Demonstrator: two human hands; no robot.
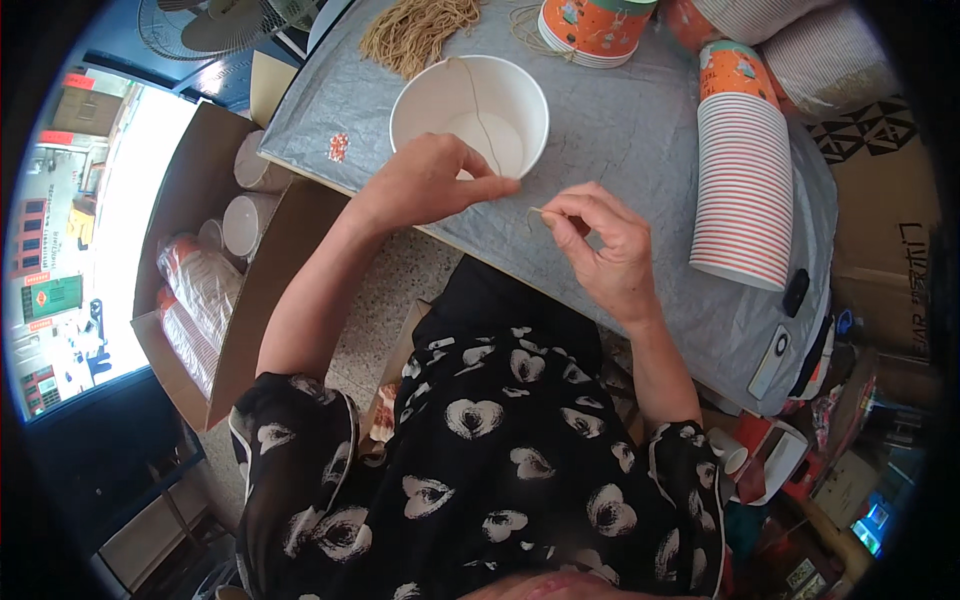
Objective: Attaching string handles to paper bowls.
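Note:
A white paper bucket (530, 100) stands with its mouth up on the grey-covered table. A thin tan string (480, 105) passes over its far rim and down across the mouth to my left hand (430, 180). That hand lies over the bucket's near rim, thumb and forefinger closed where the string meets them; some of its fingers are hidden. To the right, apart from the bucket, my right hand (605, 250) pinches a short string end (533, 216) between thumb and forefinger. Whether the two string pieces join cannot be made out.
A bundle of tan strings (415, 35) lies beyond the bucket. Orange patterned paper buckets (595, 30) stand behind it. A long nested stack of buckets (742, 190) lies at the right. Small red-and-white bits (338, 147) sit left; an open carton (270, 220) flanks the table.

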